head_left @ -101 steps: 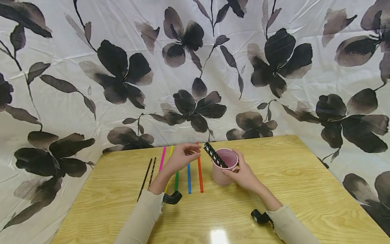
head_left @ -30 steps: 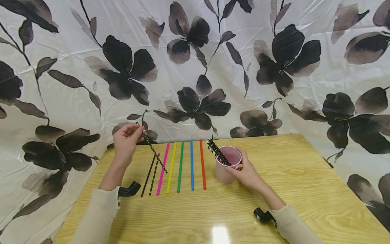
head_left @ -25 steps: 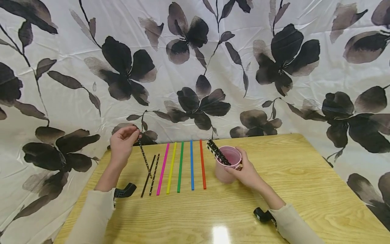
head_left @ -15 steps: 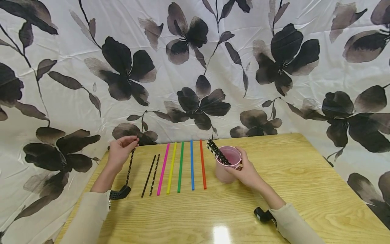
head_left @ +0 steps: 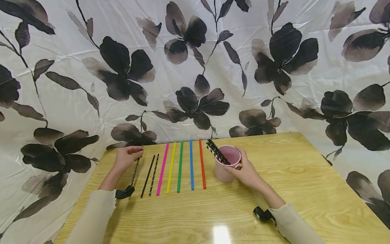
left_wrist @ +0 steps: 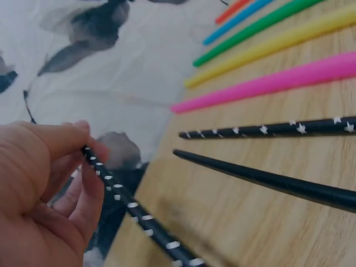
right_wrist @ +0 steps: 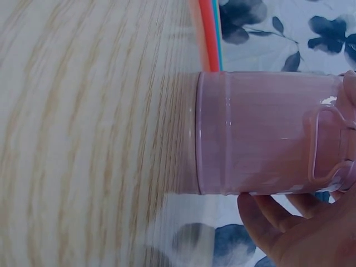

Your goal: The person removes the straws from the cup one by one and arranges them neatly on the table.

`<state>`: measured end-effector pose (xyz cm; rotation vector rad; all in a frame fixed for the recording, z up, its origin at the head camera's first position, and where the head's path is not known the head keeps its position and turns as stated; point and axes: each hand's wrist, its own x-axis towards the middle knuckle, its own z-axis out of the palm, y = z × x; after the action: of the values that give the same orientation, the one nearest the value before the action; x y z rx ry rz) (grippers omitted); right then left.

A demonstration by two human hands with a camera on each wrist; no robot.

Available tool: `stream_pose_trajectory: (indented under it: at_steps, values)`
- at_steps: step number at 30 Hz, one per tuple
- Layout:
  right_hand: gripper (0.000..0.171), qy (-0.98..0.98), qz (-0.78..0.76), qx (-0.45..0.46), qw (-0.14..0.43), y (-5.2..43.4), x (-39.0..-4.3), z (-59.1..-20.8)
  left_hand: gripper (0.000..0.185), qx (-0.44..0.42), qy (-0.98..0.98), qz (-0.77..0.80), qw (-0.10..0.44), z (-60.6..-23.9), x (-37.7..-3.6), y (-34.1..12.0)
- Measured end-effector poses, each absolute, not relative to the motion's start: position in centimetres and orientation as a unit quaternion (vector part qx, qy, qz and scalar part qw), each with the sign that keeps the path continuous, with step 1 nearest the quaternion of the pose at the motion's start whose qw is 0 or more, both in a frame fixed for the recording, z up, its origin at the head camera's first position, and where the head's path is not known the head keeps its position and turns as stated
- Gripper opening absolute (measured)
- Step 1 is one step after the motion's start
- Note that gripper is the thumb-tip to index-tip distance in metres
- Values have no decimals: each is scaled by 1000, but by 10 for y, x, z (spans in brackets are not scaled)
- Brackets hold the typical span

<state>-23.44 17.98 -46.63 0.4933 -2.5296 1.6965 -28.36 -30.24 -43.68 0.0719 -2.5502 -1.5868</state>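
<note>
Black dotted straw point(head_left: 135, 169), pinched by left hand point(head_left: 126, 158), had come down beside the laid row; right hand point(head_left: 246, 173) gripped pink cup point(head_left: 223, 169)

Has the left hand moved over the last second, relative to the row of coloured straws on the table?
Yes. The left hand, pinching a black dotted straw, has dropped from above the table to the wooden table, left of the two black straws, away from the pink straw.

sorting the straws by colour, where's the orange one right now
In the head view the orange straw lies flat on the table, last on the right of the row, between the blue straw and the pink cup.
</note>
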Motion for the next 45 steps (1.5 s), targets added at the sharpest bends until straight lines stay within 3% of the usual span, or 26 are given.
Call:
stream_pose_trajectory:
  at_steps: [14,33,45]
  values:
    - [95,-819,550,161,24,179,-234,-465,38,25,-850,-525,1,-466,-301,-305]
    - [90,-816,555,163,19,178,-230,-461,32,43,-895,-443,27,-484,-303,-303]
    - [89,-818,553,154,15,178,-228,-458,34,43,-902,-429,11,-481,-301,-300]
